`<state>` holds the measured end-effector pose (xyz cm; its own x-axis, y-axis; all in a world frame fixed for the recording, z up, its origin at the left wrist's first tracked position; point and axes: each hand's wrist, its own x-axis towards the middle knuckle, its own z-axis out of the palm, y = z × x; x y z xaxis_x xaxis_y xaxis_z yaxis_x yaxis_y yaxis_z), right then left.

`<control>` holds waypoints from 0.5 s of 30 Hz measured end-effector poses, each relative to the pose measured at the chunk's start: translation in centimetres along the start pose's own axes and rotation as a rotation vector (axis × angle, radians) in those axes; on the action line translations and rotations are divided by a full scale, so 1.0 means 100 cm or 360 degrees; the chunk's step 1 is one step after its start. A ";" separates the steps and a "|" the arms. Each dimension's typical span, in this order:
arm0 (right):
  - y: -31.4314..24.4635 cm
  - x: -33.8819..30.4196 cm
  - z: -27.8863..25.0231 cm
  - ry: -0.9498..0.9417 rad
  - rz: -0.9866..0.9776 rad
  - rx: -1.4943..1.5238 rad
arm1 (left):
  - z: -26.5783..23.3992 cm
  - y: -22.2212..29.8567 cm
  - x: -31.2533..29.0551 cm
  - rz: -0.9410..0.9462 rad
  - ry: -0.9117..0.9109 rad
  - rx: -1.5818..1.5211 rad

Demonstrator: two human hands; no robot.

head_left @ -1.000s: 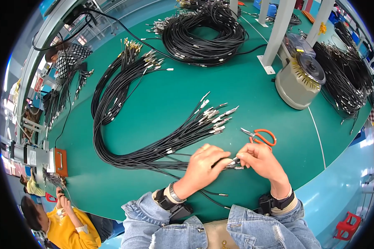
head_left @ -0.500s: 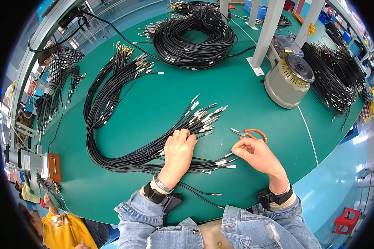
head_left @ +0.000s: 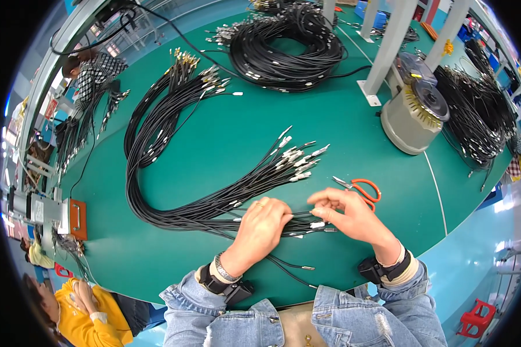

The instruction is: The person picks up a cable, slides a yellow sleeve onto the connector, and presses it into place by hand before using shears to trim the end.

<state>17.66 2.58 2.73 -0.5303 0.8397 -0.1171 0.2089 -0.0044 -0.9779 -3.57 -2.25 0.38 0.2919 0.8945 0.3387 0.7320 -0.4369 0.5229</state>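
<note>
A long bundle of thin black cables point(head_left: 182, 218) curves across the green table, its white- and silver-tipped ends point(head_left: 298, 161) fanned out beyond my hands. My left hand point(head_left: 261, 224) is closed over the near strands, thumb and fingertips pinched on a black cable point(head_left: 301, 215). Close to its right, my right hand point(head_left: 350, 213) pinches that cable near its end, the fingertips slightly blurred. White connectors point(head_left: 317, 225) lie just under the right fingers. Orange-handled scissors point(head_left: 366, 189) lie open just beyond my right hand. Two loose cable ends point(head_left: 308, 268) stick out nearer to me.
A large cable coil point(head_left: 286, 49) lies at the back, another cable heap point(head_left: 474, 118) at the far right. A round grey machine point(head_left: 412, 124) stands by a metal post point(head_left: 382, 63). An orange-fronted device point(head_left: 77, 218) sits at the left edge. Co-workers sit around, one in yellow point(head_left: 95, 312).
My left hand has slid right along the strands, and my right hand has come left, so they are closer together. The whole view has shifted slightly. The yellow-clad co-worker's hands have come together.
</note>
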 end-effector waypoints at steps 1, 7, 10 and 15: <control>0.002 0.000 0.000 -0.0051 -0.0007 -0.0014 | -0.002 0.001 -0.003 -0.0031 -0.0068 -0.0057; 0.005 0.004 0.001 -0.0137 0.0215 0.0131 | -0.037 -0.004 -0.008 -0.0051 0.0066 -0.0033; 0.011 0.005 -0.002 -0.0137 0.0200 0.0164 | -0.059 -0.030 -0.023 -0.0086 0.0095 0.0100; 0.010 0.004 -0.005 -0.0130 0.0200 0.0202 | -0.062 -0.047 -0.041 -0.0161 -0.0205 -0.0032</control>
<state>18.02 3.20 1.80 -0.5724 0.7816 -0.2481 0.1753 -0.1790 -0.9681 -12.02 -4.46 1.41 0.2947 0.9382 0.1813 0.7496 -0.3446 0.5651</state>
